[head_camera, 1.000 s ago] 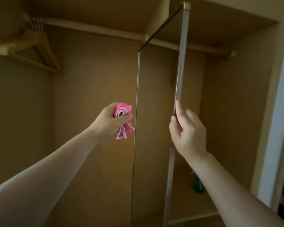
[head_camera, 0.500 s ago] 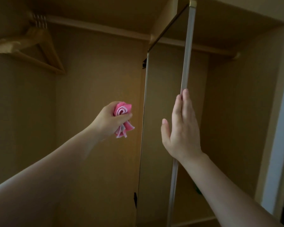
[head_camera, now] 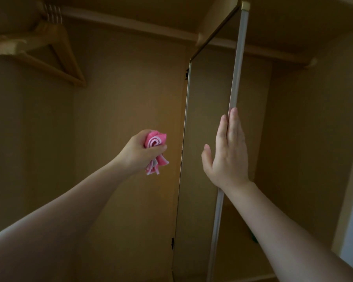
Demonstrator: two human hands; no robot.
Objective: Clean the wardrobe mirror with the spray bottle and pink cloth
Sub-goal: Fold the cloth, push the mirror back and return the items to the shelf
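A tall framed mirror panel (head_camera: 204, 123) stands nearly edge-on inside the open wardrobe, hinged at its far side. My right hand (head_camera: 226, 151) lies flat with straight fingers against its near metal edge (head_camera: 237, 68). My left hand (head_camera: 140, 152) grips a bunched pink cloth (head_camera: 155, 151) in the air, a little to the left of the mirror and apart from it. A small patch of green low down behind my right forearm is the spray bottle (head_camera: 253, 238), mostly hidden.
Wooden hangers (head_camera: 49, 47) hang on the rail at the upper left. A shelf (head_camera: 130, 23) runs across the top of the wardrobe. The back wall (head_camera: 120, 88) is bare. The wardrobe's right side wall (head_camera: 314, 139) stands close to my right arm.
My right hand went from curling round the mirror's edge to lying flat against it. The mirror swung further edge-on. My left hand with the cloth stayed put.
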